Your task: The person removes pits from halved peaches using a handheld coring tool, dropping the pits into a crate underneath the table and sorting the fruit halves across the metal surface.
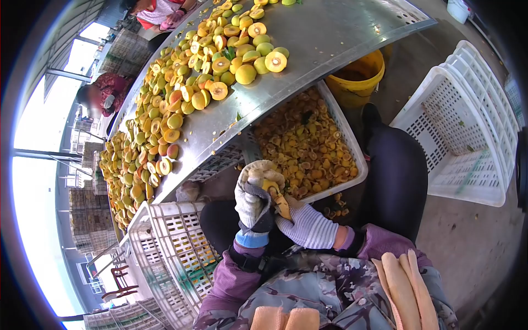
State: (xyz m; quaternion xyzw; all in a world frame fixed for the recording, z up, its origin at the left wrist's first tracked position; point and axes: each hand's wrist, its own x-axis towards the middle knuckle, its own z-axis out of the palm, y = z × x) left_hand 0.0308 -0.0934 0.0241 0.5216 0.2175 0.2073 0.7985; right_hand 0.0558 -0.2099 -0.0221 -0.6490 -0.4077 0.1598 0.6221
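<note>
My left hand [254, 195], in a dirty white knit glove, is closed around a piece of yellow fruit [269, 185], mostly hidden by the fingers. Close against it, my right hand [309, 226], in a striped white-and-purple glove, grips a short tan-yellow tool handle [282, 207] with dark spots; its working end is hidden. Both hands are above my lap, at the near edge of a white crate [360, 159] full of yellow-orange fruit scraps [308, 143]. Whole and halved yellow-green stone fruit [181, 93] are heaped on the metal table [324, 27] ahead.
A yellow bucket [360, 88] stands under the table edge. Stacked white crates [467, 121] are to the right, with another white crate [181, 236] at my left. Two people sit across the table; one wears a dark red patterned sleeve [113, 88]. Scraps lie on the floor.
</note>
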